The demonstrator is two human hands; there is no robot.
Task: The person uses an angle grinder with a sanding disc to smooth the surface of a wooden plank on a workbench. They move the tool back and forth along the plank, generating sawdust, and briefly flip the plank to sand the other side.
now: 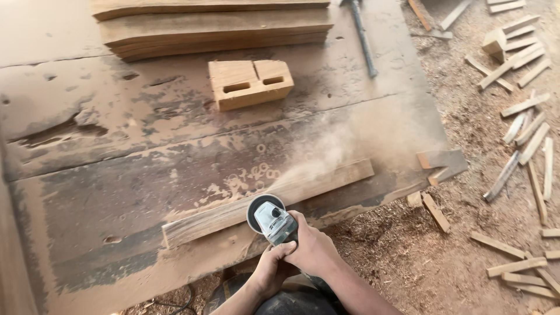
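A long wooden plank (221, 216) lies slanted along the near edge of the dusty workbench (116, 175). An angle grinder (271, 220) with a round disc guard presses on the plank's middle, and a cloud of sawdust blows off to the upper right. My right hand (314, 248) grips the grinder's body from the right. My left hand (271, 269) clasps the tool's rear end just below it. Both forearms come in from the bottom edge.
A wooden block with two slots (249, 83) sits mid-bench. Stacked boards (216, 29) lie at the back, a metal bar (363, 38) beside them. Several wood offcuts (525, 134) litter the sawdust floor at the right. A cable (181, 300) runs under the bench edge.
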